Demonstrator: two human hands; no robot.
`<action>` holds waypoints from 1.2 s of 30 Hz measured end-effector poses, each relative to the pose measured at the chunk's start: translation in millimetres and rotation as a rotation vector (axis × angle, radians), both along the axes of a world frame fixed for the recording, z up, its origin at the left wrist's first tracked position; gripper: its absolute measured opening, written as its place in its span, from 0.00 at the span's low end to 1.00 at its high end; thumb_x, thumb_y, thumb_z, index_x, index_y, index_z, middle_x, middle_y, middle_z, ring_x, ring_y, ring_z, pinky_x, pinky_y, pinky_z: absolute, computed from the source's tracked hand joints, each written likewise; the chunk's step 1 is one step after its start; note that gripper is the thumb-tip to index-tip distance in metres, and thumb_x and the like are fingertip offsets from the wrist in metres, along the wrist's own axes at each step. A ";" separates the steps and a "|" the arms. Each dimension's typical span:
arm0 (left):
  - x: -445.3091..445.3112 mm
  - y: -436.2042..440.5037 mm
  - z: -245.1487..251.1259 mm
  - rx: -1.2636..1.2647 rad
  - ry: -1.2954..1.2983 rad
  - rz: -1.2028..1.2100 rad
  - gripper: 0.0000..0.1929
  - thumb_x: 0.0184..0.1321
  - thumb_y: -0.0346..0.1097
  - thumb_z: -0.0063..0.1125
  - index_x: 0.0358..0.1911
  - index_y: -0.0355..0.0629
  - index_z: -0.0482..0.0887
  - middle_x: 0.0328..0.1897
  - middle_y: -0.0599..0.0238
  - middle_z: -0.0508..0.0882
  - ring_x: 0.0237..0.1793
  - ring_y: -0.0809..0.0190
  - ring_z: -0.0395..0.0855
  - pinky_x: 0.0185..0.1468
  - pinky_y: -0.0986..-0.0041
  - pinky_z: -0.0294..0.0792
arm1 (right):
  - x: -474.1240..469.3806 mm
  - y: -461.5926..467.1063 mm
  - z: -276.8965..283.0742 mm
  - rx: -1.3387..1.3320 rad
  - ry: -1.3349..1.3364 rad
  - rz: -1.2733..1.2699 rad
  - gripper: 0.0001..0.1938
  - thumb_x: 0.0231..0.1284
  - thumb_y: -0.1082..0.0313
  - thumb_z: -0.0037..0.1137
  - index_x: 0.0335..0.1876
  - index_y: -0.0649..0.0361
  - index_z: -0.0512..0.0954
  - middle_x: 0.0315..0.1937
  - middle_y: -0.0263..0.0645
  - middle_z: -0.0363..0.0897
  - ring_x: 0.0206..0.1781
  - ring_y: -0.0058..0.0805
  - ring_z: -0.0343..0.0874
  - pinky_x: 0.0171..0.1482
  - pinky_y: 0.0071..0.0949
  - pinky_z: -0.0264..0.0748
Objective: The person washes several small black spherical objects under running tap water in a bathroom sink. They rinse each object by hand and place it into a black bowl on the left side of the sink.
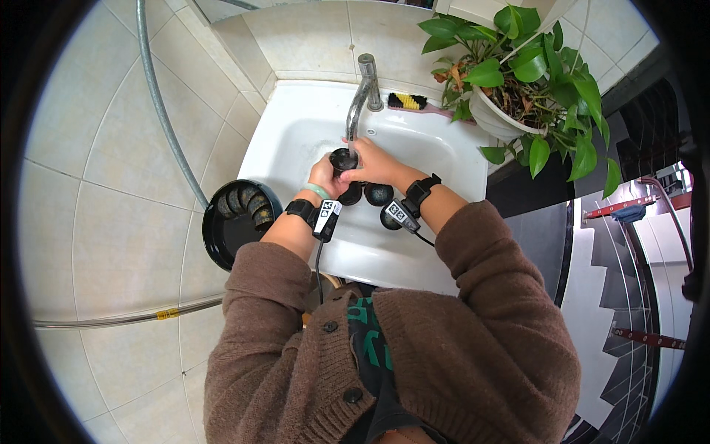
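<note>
My left hand [323, 176] holds a small dark cup [343, 159] from its left side, below the spout of the chrome faucet [358, 105]. My right hand [378, 162] grips the same cup from the right, with fingers up near the spout. A thin stream of water appears to fall into the cup. Just below my hands, more dark cups sit in the white ceramic sink [344, 255]: one cup [350, 195] partly under my hands, a speckled cup [379, 194] beside it, and another cup [390, 218] partly covered by the right wrist device.
A black round pan [224, 244] with several stacked dark cups [249, 205] stands at the sink's left edge. A scrub brush [409, 102] lies on the back ledge. Right of it hangs a potted plant [499, 116]. A grey hose [161, 105] runs along the tiled wall.
</note>
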State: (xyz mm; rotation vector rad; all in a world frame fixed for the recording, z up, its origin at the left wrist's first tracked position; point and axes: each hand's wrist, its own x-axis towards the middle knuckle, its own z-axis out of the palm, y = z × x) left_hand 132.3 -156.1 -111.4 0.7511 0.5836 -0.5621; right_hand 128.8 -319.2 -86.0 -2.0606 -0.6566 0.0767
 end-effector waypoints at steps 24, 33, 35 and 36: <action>-21.6 -23.5 25.5 0.487 -0.579 -0.047 0.20 0.70 0.46 0.40 0.55 0.38 0.70 0.43 0.62 0.78 0.40 0.66 0.75 0.44 0.75 0.69 | 3.1 10.9 2.0 0.948 1.312 -0.237 0.20 0.71 0.51 0.30 0.45 0.55 0.73 0.37 0.38 0.76 0.37 0.31 0.75 0.42 0.29 0.76; -22.9 1.9 23.6 0.372 -0.292 0.011 0.17 0.66 0.38 0.48 0.55 0.40 0.70 0.48 0.58 0.77 0.45 0.60 0.78 0.45 0.73 0.73 | -6.6 21.9 5.2 0.750 0.904 -0.291 0.27 0.56 0.73 0.56 0.62 0.58 0.62 0.48 0.40 0.73 0.48 0.32 0.76 0.47 0.31 0.75; -22.6 6.9 23.0 0.174 -0.203 -0.057 0.15 0.67 0.40 0.48 0.52 0.40 0.72 0.45 0.55 0.78 0.41 0.59 0.80 0.44 0.73 0.75 | -8.5 23.5 4.6 0.825 0.866 -0.264 0.35 0.50 0.78 0.60 0.65 0.61 0.57 0.52 0.41 0.71 0.53 0.33 0.74 0.49 0.34 0.75; -22.3 7.2 23.1 0.131 -0.187 -0.070 0.14 0.68 0.42 0.47 0.48 0.41 0.74 0.43 0.54 0.78 0.40 0.57 0.81 0.44 0.70 0.76 | -9.2 24.5 4.5 0.832 0.826 -0.287 0.36 0.46 0.78 0.62 0.64 0.66 0.58 0.54 0.44 0.71 0.54 0.35 0.74 0.52 0.36 0.74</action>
